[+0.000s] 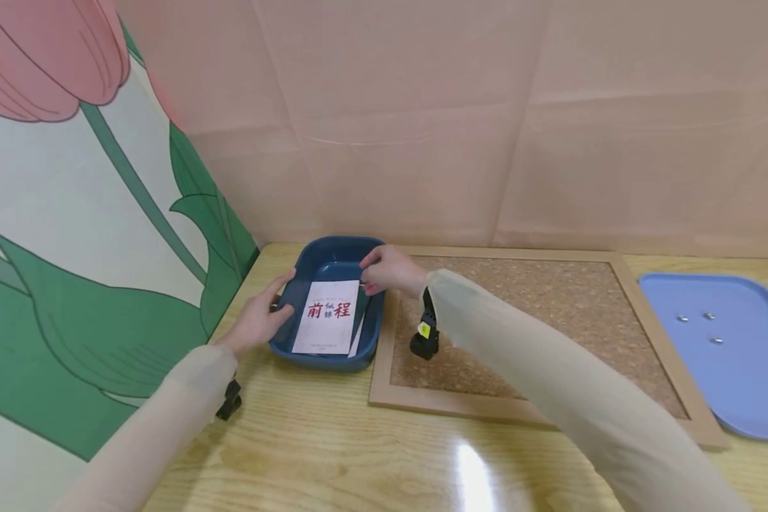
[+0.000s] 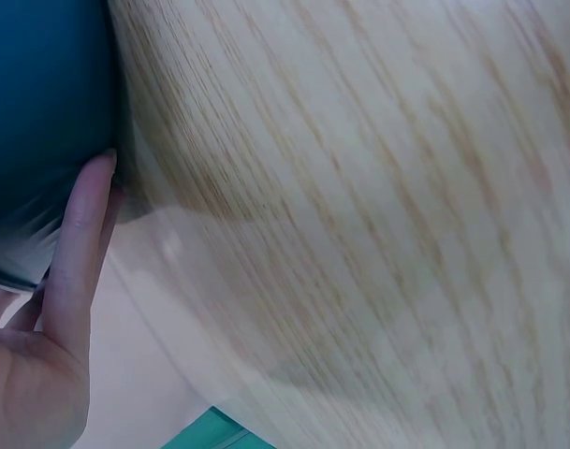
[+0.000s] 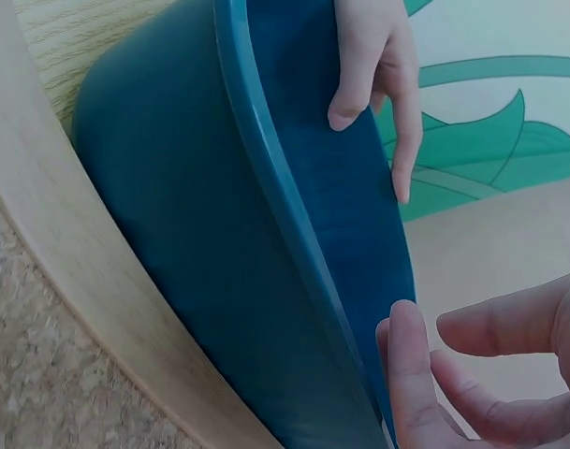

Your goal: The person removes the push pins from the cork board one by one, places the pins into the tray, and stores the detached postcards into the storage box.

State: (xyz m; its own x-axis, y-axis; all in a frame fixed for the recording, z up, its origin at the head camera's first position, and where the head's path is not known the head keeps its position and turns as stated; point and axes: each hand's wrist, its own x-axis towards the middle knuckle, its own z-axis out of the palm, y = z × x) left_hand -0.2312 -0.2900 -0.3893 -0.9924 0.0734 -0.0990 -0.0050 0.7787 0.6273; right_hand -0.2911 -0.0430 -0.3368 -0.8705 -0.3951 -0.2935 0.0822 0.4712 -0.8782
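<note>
A dark blue plastic bin (image 1: pixel 340 244) stands at the back left of the table. Inside lies a white card (image 1: pixel 323 334) with red and black Chinese characters, over a second, dark green and white sheet (image 1: pixel 360 320). My left hand (image 1: pixel 256 320) rests on the bin's left side, its fingers spread along the wall and the thumb at the inner side. My right hand (image 1: pixel 390 272) reaches over the right rim, bent fingertips right at the card's upper right corner. A tiny shiny spot shows by those fingertips; I cannot tell whether they pinch anything.
A wood-framed cork board (image 1: pixel 604 320) lies right of the bin, under my right forearm. At the far right is a light blue tray (image 1: pixel 742 384) with three small silvery pieces (image 1: pixel 709 316). A pink cloth wall (image 1: pixel 422 142) rises behind; a tulip-patterned panel (image 1: pixel 102 341) stands left.
</note>
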